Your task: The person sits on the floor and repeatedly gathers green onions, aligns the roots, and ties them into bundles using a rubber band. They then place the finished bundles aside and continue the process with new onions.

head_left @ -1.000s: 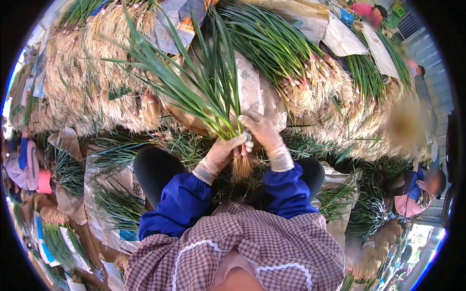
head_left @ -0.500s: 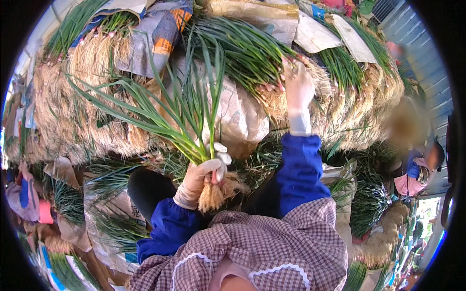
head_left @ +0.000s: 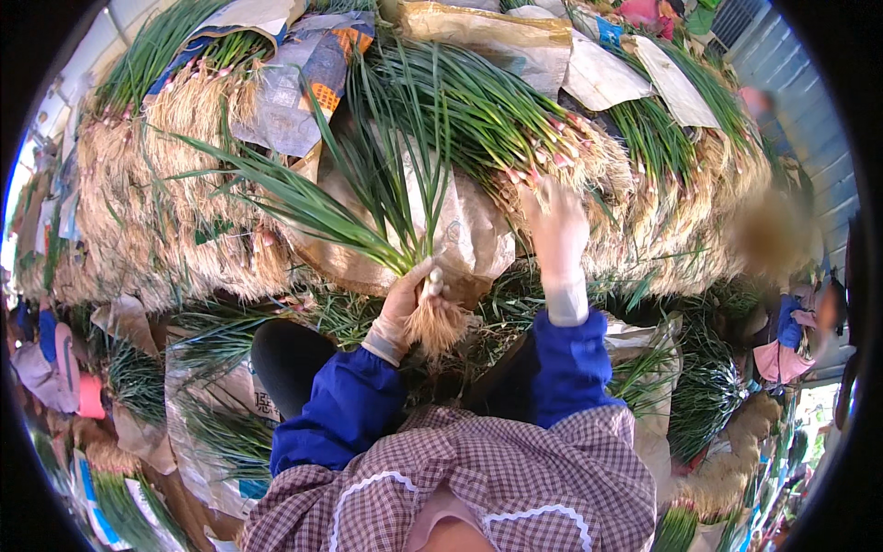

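My gloved left hand [head_left: 411,299] is closed round a small bunch of green garlic [head_left: 418,244], just above my knees. Its long green leaves fan up and to the left. White bulbs and pale, stringy roots stick out below the fingers. My gloved right hand [head_left: 558,221] is at the root side of a large heap of green garlic [head_left: 515,101], by the pinkish stem bases. Its fingers are blurred against the roots, so whether they pinch any stalk cannot be seen.
Beige woven sacking [head_left: 469,221] hangs between the heaps. More rooted bundles [head_left: 175,184] are stacked at left, and others [head_left: 662,138] at right, partly under sacks. Loose leaves [head_left: 221,432] lie on a white sack beside my left knee [head_left: 290,354]. Another person [head_left: 791,336] is at the far right.
My right hand has drawn back slightly toward me from the stem bases. My left hand has moved up and to the right with its bunch, and its fingers have shifted around the stems.
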`<state>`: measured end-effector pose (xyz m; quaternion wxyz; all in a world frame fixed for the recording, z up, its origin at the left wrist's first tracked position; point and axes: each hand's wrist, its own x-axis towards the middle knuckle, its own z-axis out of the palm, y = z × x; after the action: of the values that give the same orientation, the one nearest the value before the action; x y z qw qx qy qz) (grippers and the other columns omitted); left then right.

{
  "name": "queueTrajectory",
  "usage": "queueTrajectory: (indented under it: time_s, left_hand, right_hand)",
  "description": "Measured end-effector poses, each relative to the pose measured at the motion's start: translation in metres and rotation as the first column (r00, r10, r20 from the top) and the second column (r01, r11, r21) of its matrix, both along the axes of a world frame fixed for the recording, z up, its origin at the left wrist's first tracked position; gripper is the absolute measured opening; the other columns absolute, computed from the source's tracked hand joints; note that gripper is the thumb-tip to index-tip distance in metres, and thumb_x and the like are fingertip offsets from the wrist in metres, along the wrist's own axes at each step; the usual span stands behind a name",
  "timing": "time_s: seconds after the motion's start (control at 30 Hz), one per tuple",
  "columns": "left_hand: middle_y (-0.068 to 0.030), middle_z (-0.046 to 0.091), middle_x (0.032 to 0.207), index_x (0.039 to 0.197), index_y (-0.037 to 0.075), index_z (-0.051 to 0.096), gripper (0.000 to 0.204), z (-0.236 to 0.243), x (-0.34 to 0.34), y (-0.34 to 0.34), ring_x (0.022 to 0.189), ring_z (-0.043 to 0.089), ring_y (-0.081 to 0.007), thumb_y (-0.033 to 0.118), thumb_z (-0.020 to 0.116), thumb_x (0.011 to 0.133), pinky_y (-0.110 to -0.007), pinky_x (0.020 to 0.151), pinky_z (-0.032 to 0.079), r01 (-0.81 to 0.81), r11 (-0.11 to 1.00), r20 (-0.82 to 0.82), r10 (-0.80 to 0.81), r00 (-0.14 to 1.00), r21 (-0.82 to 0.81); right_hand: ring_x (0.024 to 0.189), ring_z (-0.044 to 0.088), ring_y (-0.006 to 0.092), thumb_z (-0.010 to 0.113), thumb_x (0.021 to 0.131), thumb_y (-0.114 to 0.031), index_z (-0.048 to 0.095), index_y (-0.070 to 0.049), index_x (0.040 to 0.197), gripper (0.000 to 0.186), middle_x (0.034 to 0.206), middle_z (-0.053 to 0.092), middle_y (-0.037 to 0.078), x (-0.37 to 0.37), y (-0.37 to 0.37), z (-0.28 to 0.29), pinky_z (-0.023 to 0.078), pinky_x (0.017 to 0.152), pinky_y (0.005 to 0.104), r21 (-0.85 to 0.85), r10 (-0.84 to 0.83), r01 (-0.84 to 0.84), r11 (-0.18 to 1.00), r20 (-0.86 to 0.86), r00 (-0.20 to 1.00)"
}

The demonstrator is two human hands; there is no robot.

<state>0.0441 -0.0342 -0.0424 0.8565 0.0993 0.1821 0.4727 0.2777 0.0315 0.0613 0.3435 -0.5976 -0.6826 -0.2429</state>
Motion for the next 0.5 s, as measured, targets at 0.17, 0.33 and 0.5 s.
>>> queueTrajectory:
  time_s: [0.17,0.33,0.5]
  left_hand:
    - [-0.0156,0.069,0.088,0.104,-0.001,0.062,0.021,0.078,0.014,-0.022,0.07,0.066,-0.0223,0.015,0.055,0.094,-0.033,0.062,0.057,-0.208,0.972,-0.372,0.233,0.899,0.106]
    - [-0.0097,0.066,0.068,0.097,-0.001,0.065,0.018,0.011,0.005,-0.007,0.051,0.06,-0.0177,0.016,0.061,0.092,-0.029,0.051,0.052,-0.042,0.988,-0.382,0.096,0.919,0.146]
    - [-0.0094,0.067,0.083,0.101,0.0,0.064,0.02,0.016,-0.011,-0.038,0.066,0.065,-0.0207,0.017,0.063,0.092,-0.033,0.062,0.056,-0.062,0.986,-0.347,0.113,0.931,0.155]
  right_hand:
    - [0.056,0.061,0.0196,0.053,0.096,-0.031,0.055,-0.009,0.093,0.022,0.074,0.062,0.005,-0.01,0.014,-0.006,0.051,0.05,0.0298,-0.222,-0.099,0.133,0.966,0.158,0.982]
    - [0.062,0.059,0.0214,0.059,0.083,-0.015,0.054,-0.011,0.088,0.008,0.079,0.057,0.007,-0.059,-0.102,-0.013,0.048,0.052,0.0325,-0.414,0.454,-0.384,0.825,0.08,0.888]
    - [0.081,0.065,0.0243,0.062,0.085,-0.007,0.059,-0.006,0.12,0.035,0.099,0.068,0.01,-0.05,-0.086,-0.013,0.053,0.075,0.0349,-0.33,0.332,-0.642,0.693,-0.644,0.689]
